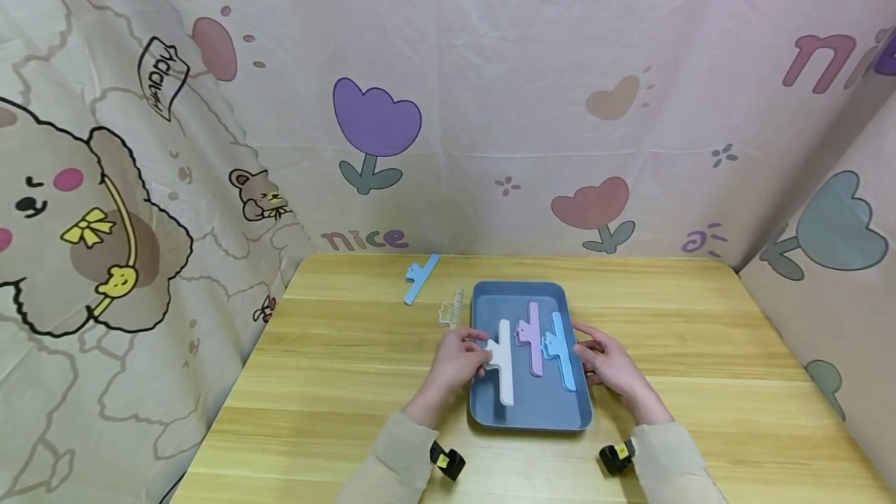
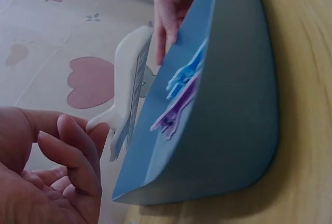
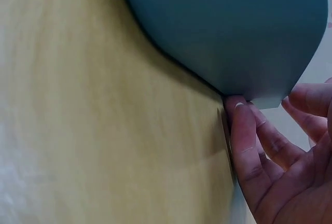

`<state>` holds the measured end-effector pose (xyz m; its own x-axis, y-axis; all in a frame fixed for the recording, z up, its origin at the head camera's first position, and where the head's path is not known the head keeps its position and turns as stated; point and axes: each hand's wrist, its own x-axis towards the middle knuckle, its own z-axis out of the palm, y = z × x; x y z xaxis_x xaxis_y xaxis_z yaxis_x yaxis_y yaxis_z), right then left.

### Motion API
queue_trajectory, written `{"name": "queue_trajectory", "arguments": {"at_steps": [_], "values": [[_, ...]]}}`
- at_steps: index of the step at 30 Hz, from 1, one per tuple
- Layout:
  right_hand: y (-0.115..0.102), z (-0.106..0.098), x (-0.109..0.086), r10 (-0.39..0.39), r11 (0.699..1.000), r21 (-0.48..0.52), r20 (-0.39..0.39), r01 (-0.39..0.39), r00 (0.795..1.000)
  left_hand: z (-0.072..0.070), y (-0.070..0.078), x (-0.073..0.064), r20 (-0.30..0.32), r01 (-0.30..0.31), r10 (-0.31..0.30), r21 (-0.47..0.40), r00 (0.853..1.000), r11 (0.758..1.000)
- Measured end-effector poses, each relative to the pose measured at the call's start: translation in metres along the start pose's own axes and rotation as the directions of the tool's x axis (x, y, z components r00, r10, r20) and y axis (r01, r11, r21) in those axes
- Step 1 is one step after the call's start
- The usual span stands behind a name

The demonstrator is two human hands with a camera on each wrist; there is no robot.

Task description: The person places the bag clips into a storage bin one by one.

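My left hand (image 1: 456,360) pinches the tab of a white bag clip (image 1: 506,379), held over the left part of a blue-grey tray (image 1: 535,417). In the left wrist view the white clip (image 2: 126,73) is raised at the tray's rim, its long bar tilted. Inside the tray a purple clip (image 1: 535,341) and a blue clip (image 1: 562,352) lie side by side. My right hand (image 1: 612,368) holds the tray's right edge; in the right wrist view its fingers (image 3: 244,136) touch the outer wall (image 3: 228,32).
Left of the tray a clear clip (image 1: 456,308) lies on the wooden table (image 1: 336,379). Farther back is another blue clip (image 1: 421,280). A printed cloth (image 1: 476,201) hangs behind the table.
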<state>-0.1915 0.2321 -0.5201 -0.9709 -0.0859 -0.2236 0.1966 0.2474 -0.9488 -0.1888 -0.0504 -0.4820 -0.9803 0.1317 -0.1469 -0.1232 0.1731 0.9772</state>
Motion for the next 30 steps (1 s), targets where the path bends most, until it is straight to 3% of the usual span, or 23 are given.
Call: {"name": "queue_trajectory", "arguments": {"at_steps": [14,22,30], "values": [[0.001,0.000,0.000,-0.004,1.000,-0.018,-0.006,0.004,1.000,0.020,-0.014,0.002,-0.058,-0.029,0.039,0.161,0.998,0.986],[0.003,0.000,0.001,-0.008,1.000,-0.020,0.006,0.008,1.000,0.028,-0.013,-0.002,-0.009,0.010,-0.009,0.056,1.000,0.998],[0.002,-0.001,0.001,0.004,1.000,-0.027,-0.006,-0.004,1.000,0.031,-0.013,-0.005,0.059,0.034,-0.037,0.051,0.998,0.998]]}}
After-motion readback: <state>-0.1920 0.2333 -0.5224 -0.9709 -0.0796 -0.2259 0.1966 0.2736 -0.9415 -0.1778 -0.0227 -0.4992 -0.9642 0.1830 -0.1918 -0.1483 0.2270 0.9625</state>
